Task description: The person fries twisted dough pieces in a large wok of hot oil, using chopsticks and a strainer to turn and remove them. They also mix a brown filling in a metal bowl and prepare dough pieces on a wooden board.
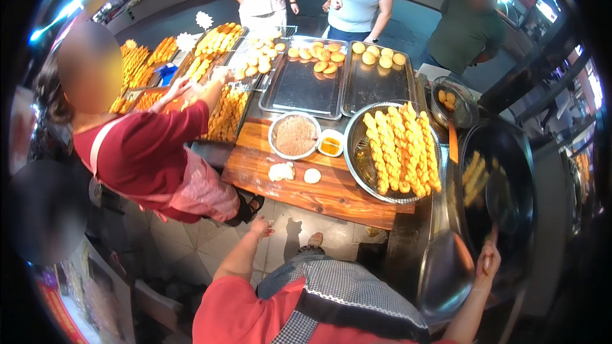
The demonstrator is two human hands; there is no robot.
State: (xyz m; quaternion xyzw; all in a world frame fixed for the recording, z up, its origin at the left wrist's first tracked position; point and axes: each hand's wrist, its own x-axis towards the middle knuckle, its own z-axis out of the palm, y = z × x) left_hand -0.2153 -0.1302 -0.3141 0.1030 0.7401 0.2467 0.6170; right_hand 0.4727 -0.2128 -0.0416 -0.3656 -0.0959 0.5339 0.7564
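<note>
In my right hand (488,258) is the handle of a large round strainer (501,200), its head over the dark frying vat (519,162). Pale fried dough twists (474,179) lie in the vat beside the strainer head. My left hand (261,227) hangs above the tiled floor, short of the wooden table (330,200), fingers apart and holding nothing. A wide metal basin (353,165) on the table bears a rack piled with golden dough twists (401,148).
A bowl of brown filling (295,134), a small dish of amber liquid (330,145) and dough pieces (281,172) sit on the table. Trays (306,91) of round cakes stand behind. A co-worker in red (148,153) reaches over the left trays. Several people stand beyond the counter.
</note>
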